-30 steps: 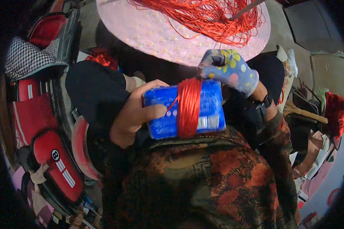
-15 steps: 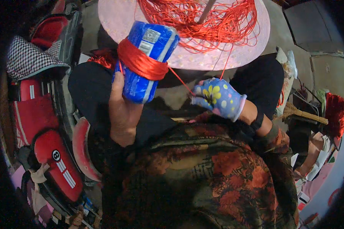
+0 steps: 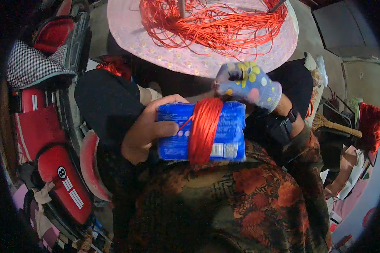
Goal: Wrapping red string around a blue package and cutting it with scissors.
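Head view: at frame centre, left hand [image 3: 145, 133] clasped the blue pack [image 3: 200, 130]; gloved right hand [image 3: 249, 86] pinched red cord [image 3: 204, 128]. Turns looked best kept tight, side by side.

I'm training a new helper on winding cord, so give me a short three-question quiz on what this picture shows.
1. True or false: the left hand is bare and grips the blue packet.
2. What covers the right hand?
A. a plain black glove
B. a blue glove with yellow flowers and dots
C. nothing
3. Fill in: the red cord is wound around the ___ of the blue packet, and a loose heap of red cord lies on the pink round surface above.

Key
1. True.
2. B.
3. middle.
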A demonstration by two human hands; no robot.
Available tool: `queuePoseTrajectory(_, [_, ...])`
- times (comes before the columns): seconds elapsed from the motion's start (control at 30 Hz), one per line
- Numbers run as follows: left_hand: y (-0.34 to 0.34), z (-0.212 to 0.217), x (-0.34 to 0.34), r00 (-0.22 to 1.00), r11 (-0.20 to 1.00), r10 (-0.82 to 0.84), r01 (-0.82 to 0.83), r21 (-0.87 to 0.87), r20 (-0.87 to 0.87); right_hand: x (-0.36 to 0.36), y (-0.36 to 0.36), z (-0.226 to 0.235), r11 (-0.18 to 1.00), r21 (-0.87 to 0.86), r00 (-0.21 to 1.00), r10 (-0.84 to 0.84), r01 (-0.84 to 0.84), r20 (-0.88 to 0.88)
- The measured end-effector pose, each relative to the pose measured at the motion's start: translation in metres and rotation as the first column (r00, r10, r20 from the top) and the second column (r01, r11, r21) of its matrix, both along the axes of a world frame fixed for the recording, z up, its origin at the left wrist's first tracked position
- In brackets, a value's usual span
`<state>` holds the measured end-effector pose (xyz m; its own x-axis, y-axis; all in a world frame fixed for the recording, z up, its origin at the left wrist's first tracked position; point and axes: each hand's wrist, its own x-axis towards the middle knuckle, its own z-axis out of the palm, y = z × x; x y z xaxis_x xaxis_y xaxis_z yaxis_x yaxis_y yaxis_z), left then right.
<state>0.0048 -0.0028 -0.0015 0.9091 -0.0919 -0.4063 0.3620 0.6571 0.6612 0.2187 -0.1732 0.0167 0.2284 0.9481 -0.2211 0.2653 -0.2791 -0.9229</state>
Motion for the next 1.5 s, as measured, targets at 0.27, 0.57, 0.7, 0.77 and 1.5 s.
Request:
queuePoseTrajectory(0.27, [0.004, -0.016, -0.012, 0.876, 0.861, 0.482, -0.471, -0.189, 0.014, -0.026, -0.022, -0.026, 0.987, 0.090, 0.991, 0.135, -0.134, -0.003])
queuePoseTrajectory(0.57, [0.003, -0.016, 0.016, 0.818, 0.692, 0.569, -0.533, 0.486, 0.087, -0.037, -0.017, -0.011, 0.962, 0.003, 0.695, 0.197, -0.275, 0.691])
queuePoseTrajectory(0.7, [0.001, -0.018, 0.013, 0.986, 0.773, 0.164, -0.105, 0.626, -0.038, -0.019, 0.001, 0.013, 0.952, 0.167, 0.800, 0.113, -0.257, 0.589])
queuePoseTrajectory(0.77, [0.000, -0.020, 0.010, 0.997, 0.848, -0.002, 0.039, 0.528, -0.071, -0.012, 0.009, 0.018, 0.967, 0.187, 0.881, 0.065, -0.171, 0.469])
queuePoseTrajectory(1.5, [0.019, 0.000, 0.009, 0.808, -0.345, -0.002, -0.553, 0.758, 0.589, -0.026, -0.024, -0.055, 0.938, 0.267, 0.862, 0.061, -0.222, 0.503])
